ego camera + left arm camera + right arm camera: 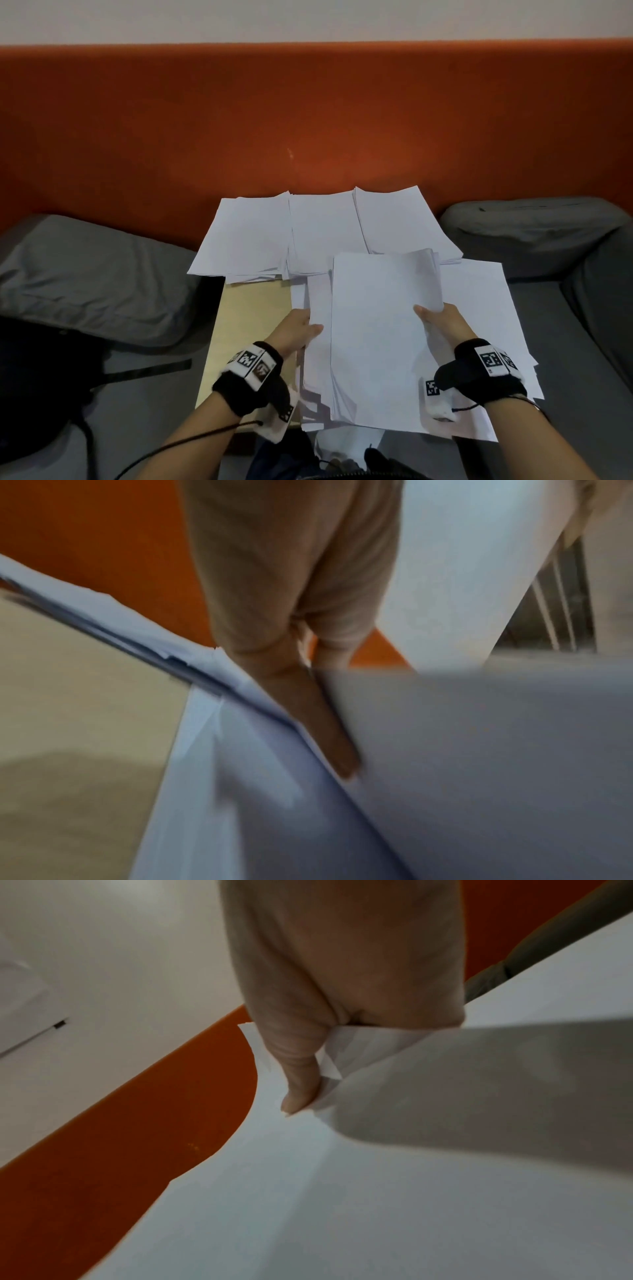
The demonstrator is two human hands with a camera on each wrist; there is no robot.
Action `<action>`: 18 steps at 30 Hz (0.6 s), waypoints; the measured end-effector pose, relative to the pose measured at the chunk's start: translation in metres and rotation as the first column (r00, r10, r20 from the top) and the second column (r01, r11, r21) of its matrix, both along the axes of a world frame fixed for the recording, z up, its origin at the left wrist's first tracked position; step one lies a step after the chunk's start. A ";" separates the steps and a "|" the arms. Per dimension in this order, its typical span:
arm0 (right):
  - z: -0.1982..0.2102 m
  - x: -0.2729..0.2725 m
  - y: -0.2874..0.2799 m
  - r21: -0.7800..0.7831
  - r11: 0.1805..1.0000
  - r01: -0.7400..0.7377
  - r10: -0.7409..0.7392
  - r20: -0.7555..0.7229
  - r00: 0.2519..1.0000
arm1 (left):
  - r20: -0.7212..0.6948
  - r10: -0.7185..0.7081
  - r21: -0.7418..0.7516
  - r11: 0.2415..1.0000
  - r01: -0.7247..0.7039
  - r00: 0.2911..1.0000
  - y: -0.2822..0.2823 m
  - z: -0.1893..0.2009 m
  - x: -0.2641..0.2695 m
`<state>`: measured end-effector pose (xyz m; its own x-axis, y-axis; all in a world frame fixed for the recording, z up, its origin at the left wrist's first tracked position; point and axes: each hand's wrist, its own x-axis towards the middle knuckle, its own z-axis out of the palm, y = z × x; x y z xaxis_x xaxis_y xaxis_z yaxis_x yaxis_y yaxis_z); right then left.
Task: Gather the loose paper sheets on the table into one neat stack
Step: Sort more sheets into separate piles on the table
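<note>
A bundle of white sheets [376, 329] is held above the small wooden table [246, 318], in front of me. My right hand [435, 317] grips its right edge, thumb on top; in the right wrist view the thumb [301, 1085] presses on the paper [377, 1191] and the fingers go underneath. My left hand [301, 327] holds the left side of the sheets, thumb on top; the left wrist view shows the thumb [329, 745] lying along a sheet's edge [479, 764]. More loose sheets [496, 325] lie under the bundle. Three piles of paper [322, 233] sit side by side at the table's far end.
An orange backrest [308, 120] rises behind the table. Grey cushions lie left [92, 274] and right [534, 229]. A black bag [41, 377] with a strap sits at the lower left.
</note>
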<state>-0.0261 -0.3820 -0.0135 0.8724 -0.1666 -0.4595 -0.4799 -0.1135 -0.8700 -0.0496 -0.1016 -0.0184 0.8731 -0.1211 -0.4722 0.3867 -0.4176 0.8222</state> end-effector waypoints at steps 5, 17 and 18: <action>-0.008 0.008 0.008 -0.104 0.992 -0.067 0.063 -0.047 0.997 | -0.204 0.020 -0.357 0.930 -0.093 0.979 0.006 0.011 -0.002; -0.011 0.017 0.042 0.151 0.983 -0.100 0.109 -0.052 0.993 | 0.342 0.008 -0.117 0.993 0.034 0.940 -0.005 0.074 -0.010; -0.005 0.018 0.043 0.222 0.967 -0.124 0.127 -0.002 0.992 | 0.423 -0.036 -0.086 0.993 0.080 0.906 -0.001 0.090 -0.011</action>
<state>-0.0080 -0.3389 -0.0186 0.8721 0.0510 -0.4867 -0.4881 0.0210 -0.8725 -0.0609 -0.1029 0.0716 0.9778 -0.2045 -0.0465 -0.0258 -0.3373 0.9410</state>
